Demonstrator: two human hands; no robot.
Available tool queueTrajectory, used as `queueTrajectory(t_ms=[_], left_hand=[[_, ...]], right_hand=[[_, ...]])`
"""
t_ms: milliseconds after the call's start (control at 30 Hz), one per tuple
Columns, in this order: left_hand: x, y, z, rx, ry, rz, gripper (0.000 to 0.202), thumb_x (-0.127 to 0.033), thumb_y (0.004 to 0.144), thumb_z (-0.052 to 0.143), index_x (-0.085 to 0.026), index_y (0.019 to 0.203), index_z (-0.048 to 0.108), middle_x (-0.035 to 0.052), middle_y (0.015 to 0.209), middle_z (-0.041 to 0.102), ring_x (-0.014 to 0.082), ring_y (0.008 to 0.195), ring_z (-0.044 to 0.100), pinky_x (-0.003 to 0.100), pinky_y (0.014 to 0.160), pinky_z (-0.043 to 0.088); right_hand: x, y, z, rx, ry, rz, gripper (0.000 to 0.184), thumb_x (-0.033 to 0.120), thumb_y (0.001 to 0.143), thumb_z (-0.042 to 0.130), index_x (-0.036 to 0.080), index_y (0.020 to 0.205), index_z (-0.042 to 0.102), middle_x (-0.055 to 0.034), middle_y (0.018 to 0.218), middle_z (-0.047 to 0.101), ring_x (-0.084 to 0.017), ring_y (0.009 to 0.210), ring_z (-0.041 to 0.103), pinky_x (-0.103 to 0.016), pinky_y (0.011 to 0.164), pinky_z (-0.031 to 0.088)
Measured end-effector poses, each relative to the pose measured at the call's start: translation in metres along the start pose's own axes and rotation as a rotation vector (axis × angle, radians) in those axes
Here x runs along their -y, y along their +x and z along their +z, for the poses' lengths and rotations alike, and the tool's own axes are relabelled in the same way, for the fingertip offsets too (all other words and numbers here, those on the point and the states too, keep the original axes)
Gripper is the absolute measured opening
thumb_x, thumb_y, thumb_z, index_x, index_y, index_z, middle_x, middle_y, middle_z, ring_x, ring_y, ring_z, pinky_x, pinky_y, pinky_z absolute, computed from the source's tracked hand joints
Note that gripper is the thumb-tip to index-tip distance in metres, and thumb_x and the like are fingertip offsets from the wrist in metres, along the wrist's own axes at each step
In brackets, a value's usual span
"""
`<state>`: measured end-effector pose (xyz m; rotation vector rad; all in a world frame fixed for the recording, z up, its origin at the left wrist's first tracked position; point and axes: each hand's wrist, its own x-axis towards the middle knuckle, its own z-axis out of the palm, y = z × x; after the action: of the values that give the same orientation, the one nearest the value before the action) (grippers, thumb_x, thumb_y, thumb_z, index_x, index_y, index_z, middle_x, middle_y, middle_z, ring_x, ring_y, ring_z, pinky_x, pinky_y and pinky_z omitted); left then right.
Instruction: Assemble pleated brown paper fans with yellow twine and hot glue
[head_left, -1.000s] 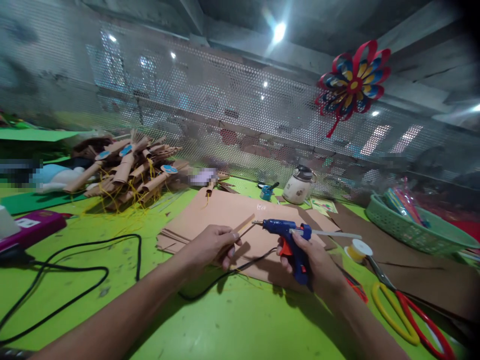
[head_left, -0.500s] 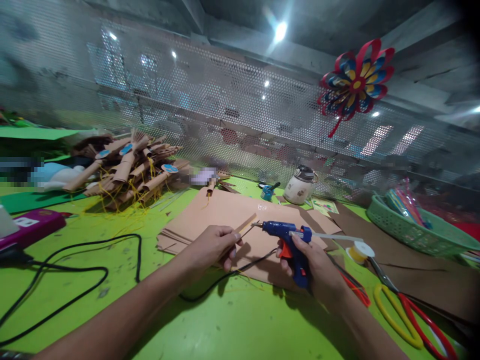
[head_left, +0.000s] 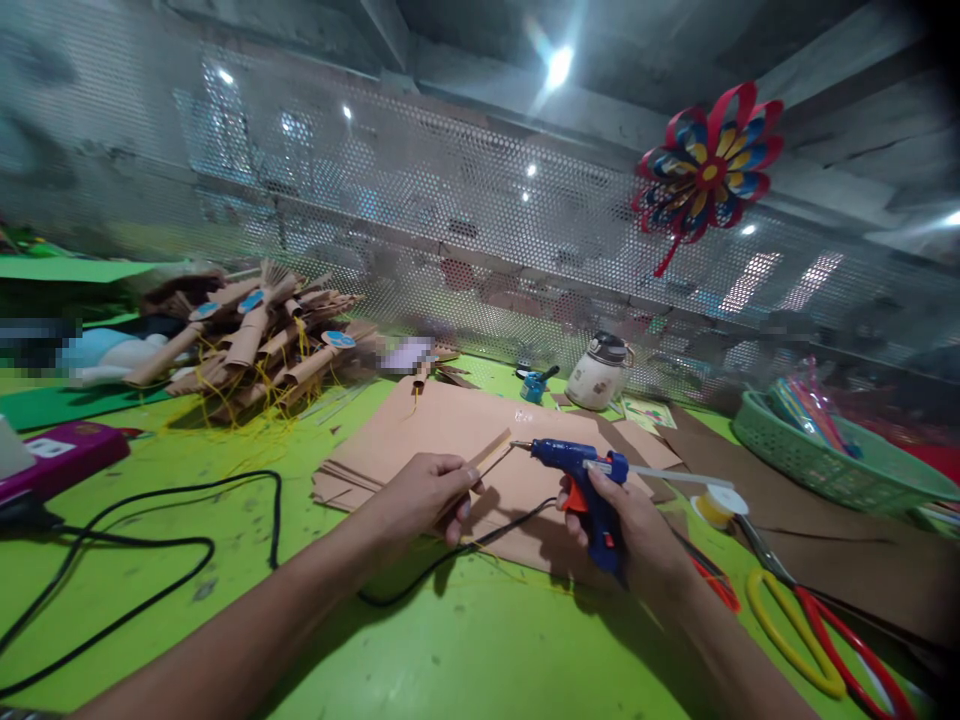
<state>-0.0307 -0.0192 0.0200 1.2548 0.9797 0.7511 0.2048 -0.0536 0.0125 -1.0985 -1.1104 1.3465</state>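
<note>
My left hand (head_left: 435, 490) is closed on a folded brown paper strip (head_left: 493, 452), which points up and to the right above a stack of brown paper sheets (head_left: 450, 415). In my right hand (head_left: 619, 510) is a blue hot glue gun (head_left: 574, 458), my fingers wrapped around its handle by the orange trigger. Its metal nozzle is at the far end of the strip; whether they touch I cannot tell. A clear glue stick (head_left: 679, 477) sticks out of the gun's back.
Rolled brown paper pieces with yellow threads (head_left: 255, 340) are heaped at the left. A black cord (head_left: 277, 510) crosses the green table (head_left: 465, 650). Scissors (head_left: 802, 620), a yellow thread spool (head_left: 718, 506) and a green basket (head_left: 817, 460) stand at the right, a white jar (head_left: 596, 375) behind.
The glue gun has shifted slightly right, its nozzle now at the strip's tip end. My left hand still holds the strip in nearly the same place.
</note>
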Motion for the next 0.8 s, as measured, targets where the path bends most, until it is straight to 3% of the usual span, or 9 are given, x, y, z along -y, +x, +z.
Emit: queueTrajectory(t_ms=[333,800], left_hand=[[-0.002,-0.001,0.0,-0.005,0.002,-0.024,0.03,-0.043,0.074,0.056,-0.014,0.074,0.054,-0.0053,0.051,0.052,0.0067,0.037,0.047,0.019,0.043,0.03],[0.003,0.001,-0.003,0.039,-0.045,0.01,0.028,-0.041,0.076,0.057,-0.014,0.075,0.056,-0.0047,0.052,0.053,0.0065,0.036,0.046,0.019,0.04,0.028]], right_hand=[[-0.001,0.0,0.001,-0.036,-0.022,-0.018,0.035,0.045,0.087,0.055,0.011,0.084,0.062,-0.0042,0.059,0.063,-0.009,0.046,0.053,-0.017,0.044,0.041],[-0.006,-0.007,0.011,0.024,-0.036,0.039,0.04,0.049,0.086,0.054,0.009,0.084,0.062,-0.0052,0.056,0.063,-0.009,0.044,0.051,-0.017,0.044,0.038]])
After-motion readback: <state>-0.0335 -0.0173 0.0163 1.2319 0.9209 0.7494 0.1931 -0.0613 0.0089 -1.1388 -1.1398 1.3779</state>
